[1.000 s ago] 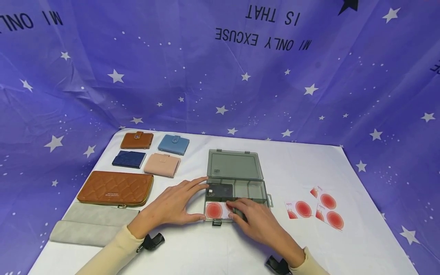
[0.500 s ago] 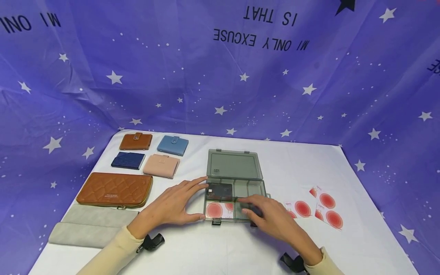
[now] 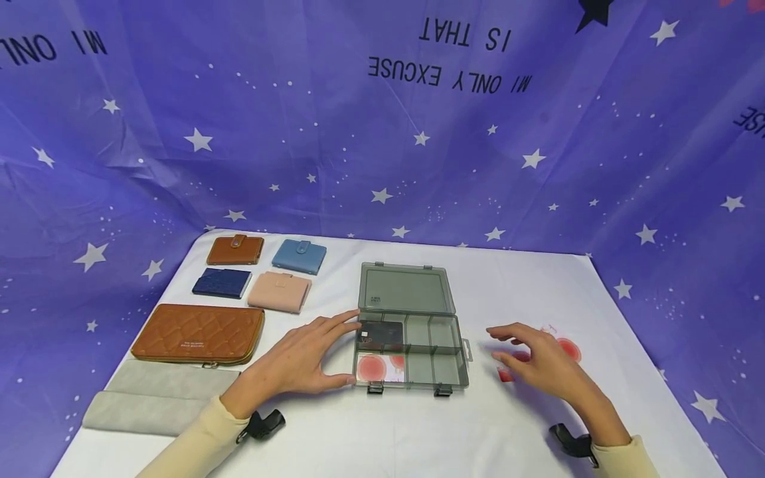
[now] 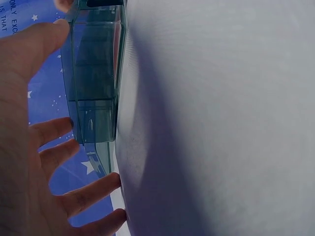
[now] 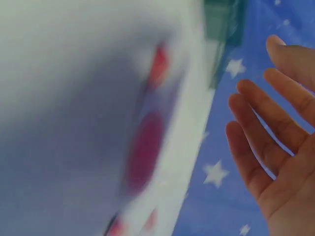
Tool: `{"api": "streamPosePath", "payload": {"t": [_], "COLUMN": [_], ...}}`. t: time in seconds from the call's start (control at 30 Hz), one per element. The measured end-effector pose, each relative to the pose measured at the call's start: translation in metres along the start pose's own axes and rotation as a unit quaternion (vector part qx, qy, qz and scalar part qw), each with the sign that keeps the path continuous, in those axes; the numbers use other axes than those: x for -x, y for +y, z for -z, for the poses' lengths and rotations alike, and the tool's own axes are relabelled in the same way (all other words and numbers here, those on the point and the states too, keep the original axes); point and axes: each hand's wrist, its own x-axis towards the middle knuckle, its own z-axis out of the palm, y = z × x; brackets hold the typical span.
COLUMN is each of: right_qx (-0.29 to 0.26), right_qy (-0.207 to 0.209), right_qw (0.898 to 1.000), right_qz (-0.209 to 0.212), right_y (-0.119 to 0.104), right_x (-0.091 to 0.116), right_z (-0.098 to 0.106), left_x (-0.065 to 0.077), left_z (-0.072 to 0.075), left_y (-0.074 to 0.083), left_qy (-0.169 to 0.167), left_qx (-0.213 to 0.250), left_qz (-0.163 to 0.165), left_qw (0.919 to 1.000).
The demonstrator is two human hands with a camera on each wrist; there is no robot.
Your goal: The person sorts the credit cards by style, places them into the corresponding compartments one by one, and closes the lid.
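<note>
Against the left side of a translucent green compartment box (image 3: 449, 369), my left hand (image 3: 299, 362) rests with thumb and fingertips spread. The left wrist view has its thumb and fingers at the wall of the box (image 4: 93, 83). The hinged lid (image 3: 408, 291) lies back, away from me. A black VIP card (image 3: 384, 334) is in the back-left part of the box, and a red-and-white card (image 3: 372, 368) lies in the front-left compartment. My right hand (image 3: 540, 362) hovers over loose red-and-white cards (image 3: 569, 349), holding nothing and partly hiding them; one such card (image 5: 145, 152) shows blurred in the right wrist view.
At the left lie a brown quilted zip wallet (image 3: 197, 332), a grey folded pouch (image 3: 161, 405) and several small card holders: brown (image 3: 235, 250), light blue (image 3: 300, 257), navy (image 3: 221, 283) and pink (image 3: 279, 292). A purple starry cloth (image 3: 382, 133) stands behind the white table.
My right hand has left the front of the box and moved right, over the loose cards. The left hand stays at the box's left side. The red-and-white card in the box is uncovered.
</note>
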Motion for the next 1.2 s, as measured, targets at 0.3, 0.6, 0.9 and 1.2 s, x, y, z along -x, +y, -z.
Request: {"api": "streamPosePath", "payload": {"t": [0.3, 0.6, 0.9, 1.2], "right_qx": [0.016, 0.018, 0.023, 0.053], "right_qy": [-0.017, -0.032, -0.056, -0.024], "right_qw": [0.999, 0.998, 0.997, 0.997], "right_qz": [-0.033, -0.050, -0.051, -0.047], "right_y": [0.051, 0.063, 0.066, 0.062], "right_x": [0.037, 0.049, 0.054, 0.054], "right_z": [0.003, 0.011, 0.019, 0.018], "left_x": [0.001, 0.000, 0.002, 0.000], "left_z": [-0.001, -0.001, -0.002, -0.002], "left_y": [0.000, 0.001, 0.001, 0.000], "left_qy": [0.001, -0.006, -0.002, -0.014], "left_qx": [-0.001, 0.000, 0.003, 0.005], "left_qz": [0.001, 0.006, 0.009, 0.018], "left_qw": [1.0000, 1.0000, 1.0000, 0.9997]}}
